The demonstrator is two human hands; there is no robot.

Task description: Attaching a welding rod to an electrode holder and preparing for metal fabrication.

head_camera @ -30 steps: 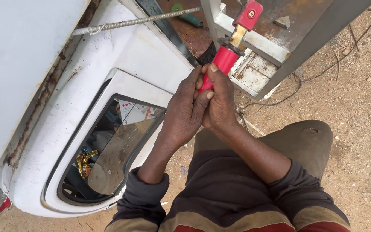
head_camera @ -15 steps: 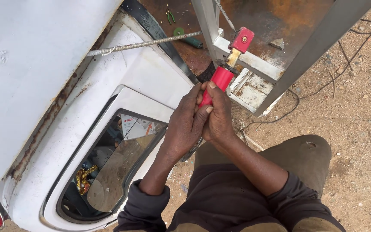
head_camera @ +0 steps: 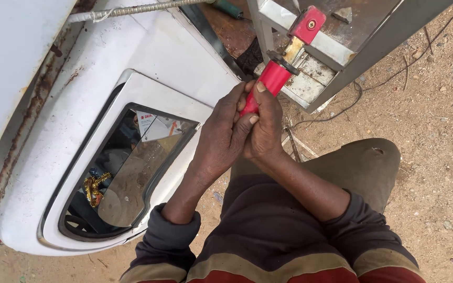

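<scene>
gripping the red handle [head_camera: 268, 84] of a clamp-like tool set on the grey metal frame [head_camera: 342, 52], the left hand [head_camera: 221, 141] and right hand [head_camera: 263, 131] were wrapped tight around it; a slip could have jerked it off the frame's edge toward the white car body [head_camera: 148, 57].

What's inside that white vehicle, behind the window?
Through the window of the white vehicle show a gold tangled thing and a paper sticker. Glare and shadow hide the rest.
</scene>
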